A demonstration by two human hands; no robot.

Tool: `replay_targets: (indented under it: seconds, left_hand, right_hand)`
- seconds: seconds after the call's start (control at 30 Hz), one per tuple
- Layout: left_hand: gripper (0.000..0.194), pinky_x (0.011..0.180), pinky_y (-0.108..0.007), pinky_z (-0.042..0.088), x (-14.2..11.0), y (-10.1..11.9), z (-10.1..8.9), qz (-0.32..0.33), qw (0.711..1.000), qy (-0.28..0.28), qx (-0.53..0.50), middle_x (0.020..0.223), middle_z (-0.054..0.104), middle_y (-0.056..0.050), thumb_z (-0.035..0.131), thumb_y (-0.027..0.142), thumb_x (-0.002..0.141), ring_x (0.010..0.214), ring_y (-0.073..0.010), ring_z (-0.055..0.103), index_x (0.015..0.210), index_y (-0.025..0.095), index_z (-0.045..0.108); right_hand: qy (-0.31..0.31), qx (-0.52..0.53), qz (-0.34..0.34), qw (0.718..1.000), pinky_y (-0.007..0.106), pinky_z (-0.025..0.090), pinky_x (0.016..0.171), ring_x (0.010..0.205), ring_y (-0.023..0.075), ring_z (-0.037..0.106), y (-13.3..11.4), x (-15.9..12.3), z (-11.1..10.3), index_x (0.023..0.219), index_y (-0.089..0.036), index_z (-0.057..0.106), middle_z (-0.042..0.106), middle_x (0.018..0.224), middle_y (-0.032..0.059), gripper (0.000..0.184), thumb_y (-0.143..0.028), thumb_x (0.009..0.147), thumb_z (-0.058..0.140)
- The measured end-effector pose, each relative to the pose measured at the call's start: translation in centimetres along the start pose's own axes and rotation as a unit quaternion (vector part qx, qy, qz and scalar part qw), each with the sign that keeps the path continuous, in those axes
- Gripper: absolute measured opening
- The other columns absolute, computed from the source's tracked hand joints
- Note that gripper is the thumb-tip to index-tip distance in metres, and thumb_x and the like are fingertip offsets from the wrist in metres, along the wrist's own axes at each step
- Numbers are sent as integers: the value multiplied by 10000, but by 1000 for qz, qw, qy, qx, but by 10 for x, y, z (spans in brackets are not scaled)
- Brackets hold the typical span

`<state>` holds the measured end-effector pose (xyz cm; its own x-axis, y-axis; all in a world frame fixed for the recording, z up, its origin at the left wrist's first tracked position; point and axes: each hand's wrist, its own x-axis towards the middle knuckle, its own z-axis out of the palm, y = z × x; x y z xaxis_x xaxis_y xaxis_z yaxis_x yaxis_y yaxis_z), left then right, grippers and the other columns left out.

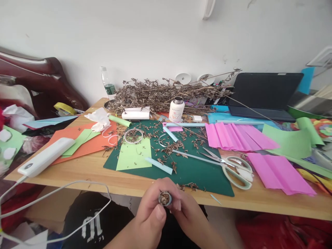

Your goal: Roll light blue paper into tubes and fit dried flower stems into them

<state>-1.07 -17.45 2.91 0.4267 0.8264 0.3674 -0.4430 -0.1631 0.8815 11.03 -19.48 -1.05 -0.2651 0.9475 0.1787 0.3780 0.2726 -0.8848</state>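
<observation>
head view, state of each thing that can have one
Small bluish tube: open-ended, brown bits inside
White drawing-printed bottle: upright, uncapped
Pale-green-handled metal scissors: open
Black rectangular screen: propped, dark
White oblong device: cable attached
Clear plastic bottle: upright, capped
Pink paper sheets: pleated

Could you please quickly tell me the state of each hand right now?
Left hand: closed around a small tube with dried leaf bits inside.
Right hand: at the tube's other side; whether it grips cannot be told.
</observation>
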Motion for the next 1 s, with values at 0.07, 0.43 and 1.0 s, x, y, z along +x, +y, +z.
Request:
replay_targets:
  seconds: [0.07,0.43,1.0]
  left_hand:
    - [334,559,-266,346,2,3,5,5,1000,22,-20,620,408,-12,374,489,784,596,-124,407,724,178,480]
    - [356,455,-271,260,17,30,-10,27,999,43,11,436,242,13,389,368,772,442,-108,294,499,160,298]
    - [240,484,-242,247,27,-11,-10,10,987,-29,158,550,339,17,444,360,762,517,-104,322,625,178,371]
  right_hand:
    - [-10,-15,-5,1000,240,430,618,701,136,540,-2,0,-1,780,-198,543,598,744,8,159,-201,811,387]
    - [287,-267,110,914,318,482,673,778,187,584,33,-28,-120,1000,-224,538,624,920,60,317,-408,765,432]
    - [175,-479,145,848,440,388,822,1052,286,463,65,-5,-173,1085,-183,502,526,1144,108,419,-440,785,364]
